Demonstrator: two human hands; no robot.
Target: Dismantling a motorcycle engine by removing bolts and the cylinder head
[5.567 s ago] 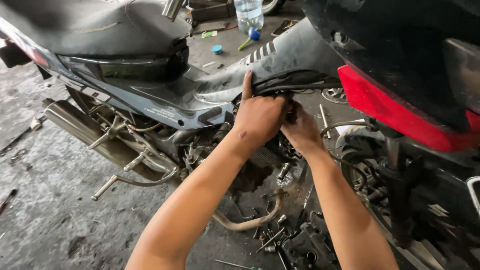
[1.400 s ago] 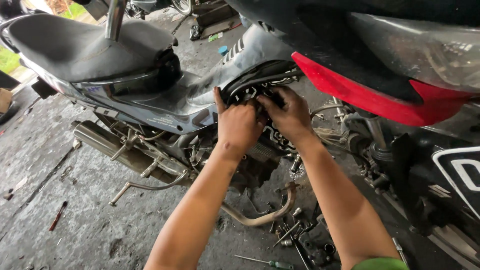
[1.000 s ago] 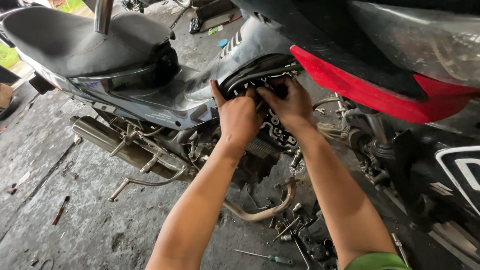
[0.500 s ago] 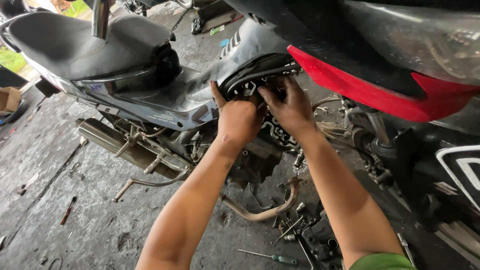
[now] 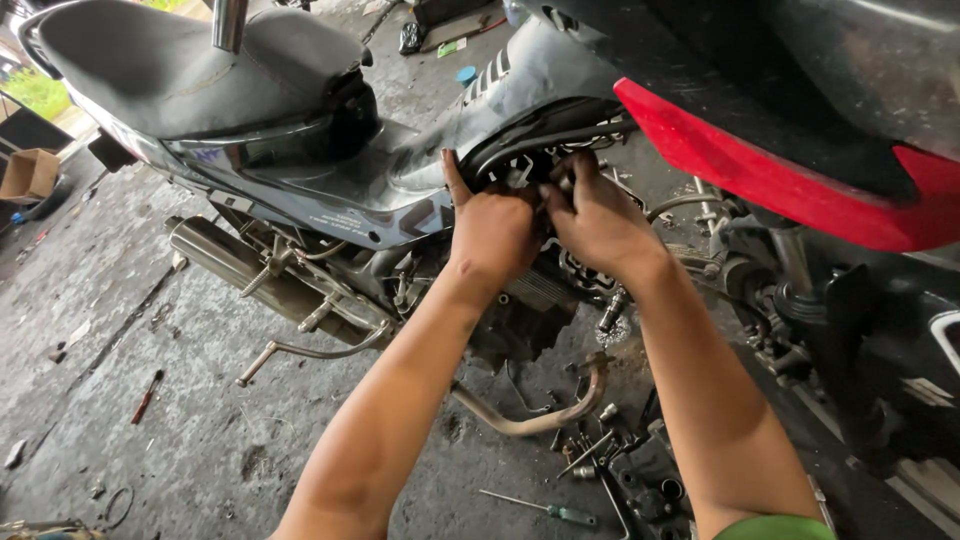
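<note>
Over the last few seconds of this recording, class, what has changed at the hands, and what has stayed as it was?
The left hand has curled from a flat, fingers-up press on the grey side panel to a grip at the opening beneath it, close against the right hand. Both hands stay in that same engine gap. The bent metal exhaust pipe and green-handled screwdriver lie unmoved on the floor.

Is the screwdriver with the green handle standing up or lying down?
Lying down. The green-handled screwdriver lies flat on the concrete floor, next to loose metal parts and below the person's right arm.
</note>
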